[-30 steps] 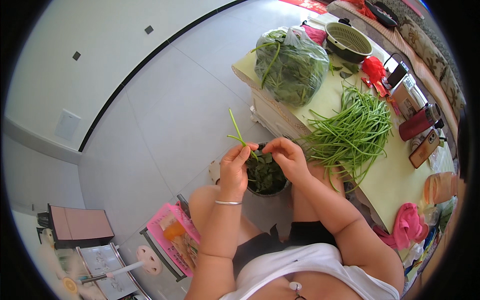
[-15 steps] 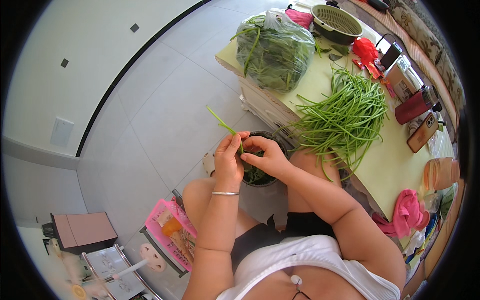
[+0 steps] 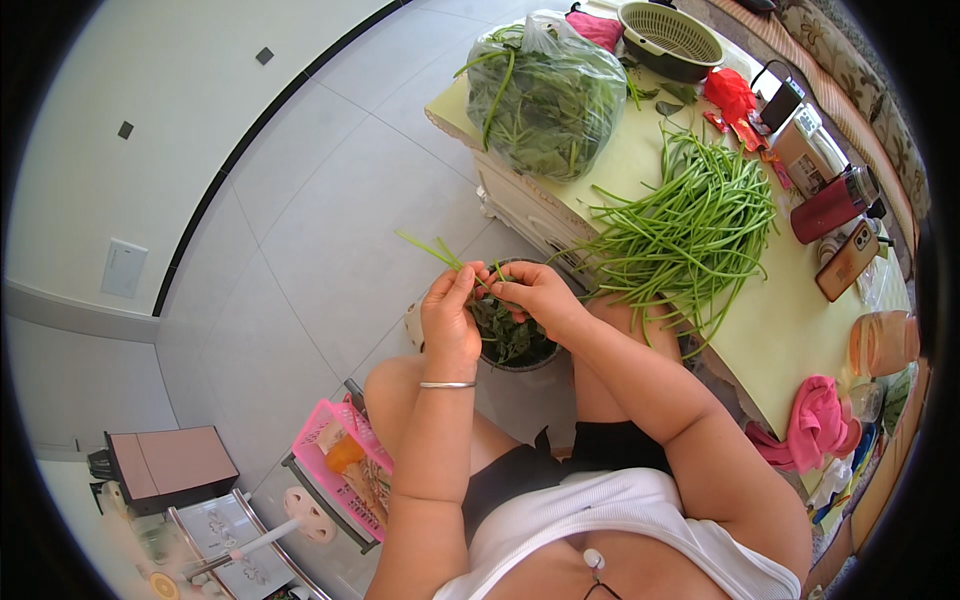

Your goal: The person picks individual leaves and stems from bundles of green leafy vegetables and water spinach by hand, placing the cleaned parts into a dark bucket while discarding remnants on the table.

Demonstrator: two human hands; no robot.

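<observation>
Thin green vegetable stems [image 3: 428, 246] stick out to the upper left from my left hand [image 3: 452, 312], which is closed on them between thumb and fingers. Close beside it, my right hand [image 3: 542, 298] pinches a short green piece of stem [image 3: 498, 270]. The fingertips of both hands nearly meet. Below them stands a dark round bin [image 3: 522, 369] between my legs, with green leaves [image 3: 512, 330] inside. On the table to the right lies a big loose pile of long green stems [image 3: 690, 235], some hanging over the edge toward my knee.
A clear plastic bag of leafy greens [image 3: 545, 100] sits on the yellow-green table [image 3: 775, 350]. Behind are a colander [image 3: 670, 38], a red flask [image 3: 830, 208] and a phone [image 3: 848, 262]. A pink cloth [image 3: 812, 425] lies at right; a pink basket [image 3: 322, 452] stands at lower left.
The stems in my left hand now show as more than one strand and lean further left. My right hand has shifted up slightly, and more leaves in the bin show.
</observation>
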